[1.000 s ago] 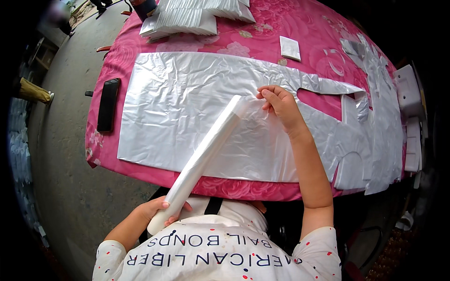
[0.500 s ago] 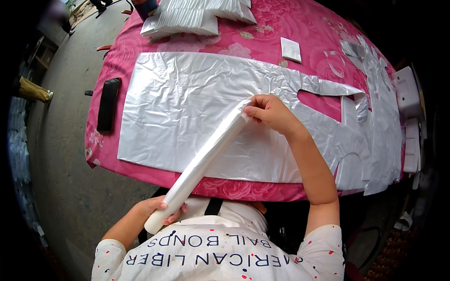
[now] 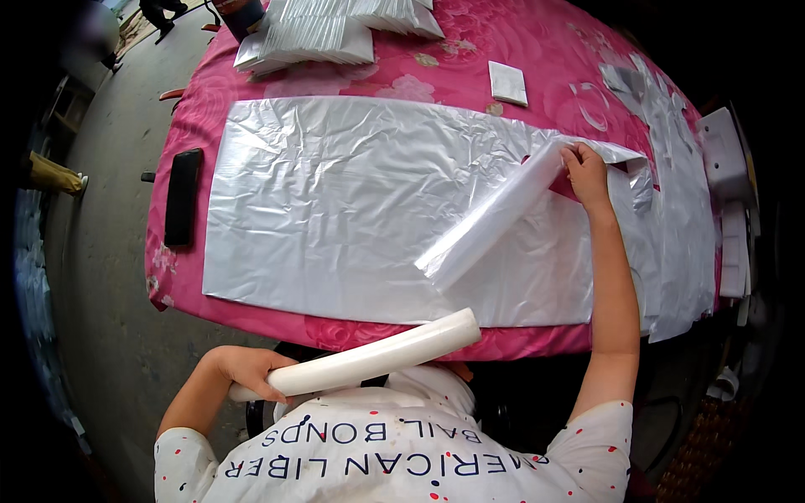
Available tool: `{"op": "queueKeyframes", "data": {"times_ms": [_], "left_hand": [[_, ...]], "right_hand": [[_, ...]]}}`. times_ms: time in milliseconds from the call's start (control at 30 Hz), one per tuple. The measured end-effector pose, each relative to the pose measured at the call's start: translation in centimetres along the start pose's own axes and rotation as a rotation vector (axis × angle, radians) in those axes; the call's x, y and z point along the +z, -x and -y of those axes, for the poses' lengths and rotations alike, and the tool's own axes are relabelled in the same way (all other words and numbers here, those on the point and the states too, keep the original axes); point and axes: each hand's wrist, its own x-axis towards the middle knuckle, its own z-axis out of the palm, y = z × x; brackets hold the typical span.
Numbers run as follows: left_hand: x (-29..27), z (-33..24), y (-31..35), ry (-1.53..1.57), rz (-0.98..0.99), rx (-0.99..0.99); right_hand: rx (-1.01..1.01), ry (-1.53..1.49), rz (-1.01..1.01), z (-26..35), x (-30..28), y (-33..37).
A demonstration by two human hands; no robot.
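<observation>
My left hand (image 3: 255,369) grips one end of a smooth white roll (image 3: 377,355), which lies slantwise in front of my shirt, its other end near the table edge. My right hand (image 3: 589,174) is closed on the upper end of a folded, translucent plastic strip (image 3: 499,214). The strip hangs down to the left over the table, its lower end apart from the roll. Beneath it, large silvery-white plastic bags (image 3: 319,210) lie flat and crinkled, with cut-out handle parts at the right.
A pink floral tablecloth (image 3: 470,71) covers the table. On it are a black phone (image 3: 183,198) at the left, stacks of folded white plastic (image 3: 314,38) at the back, and a small white packet (image 3: 508,83). White containers (image 3: 726,155) stand at the right edge.
The plastic strip has come away from the roll. My right hand has carried it right and away from me, while the roll in my left hand has tipped flatter toward my body.
</observation>
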Motion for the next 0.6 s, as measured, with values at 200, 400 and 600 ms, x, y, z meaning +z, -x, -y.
{"op": "queueKeyframes", "data": {"times_ms": [200,400,600], "left_hand": [[-1.6,-13.3,-2.4,-1.029,-0.468,0.165],[-2.2,-14.3,-7.6,-1.403,-0.754,0.913],[0.2,-11.3,-11.1,-1.568,-0.498,0.775]], "right_hand": [[-0.036,-0.198,0.206,5.3,5.4,0.4],[-0.128,-0.133,0.301,8.0,7.5,-0.1],[-0.04,-0.158,0.339,7.4,7.6,-0.7]]}}
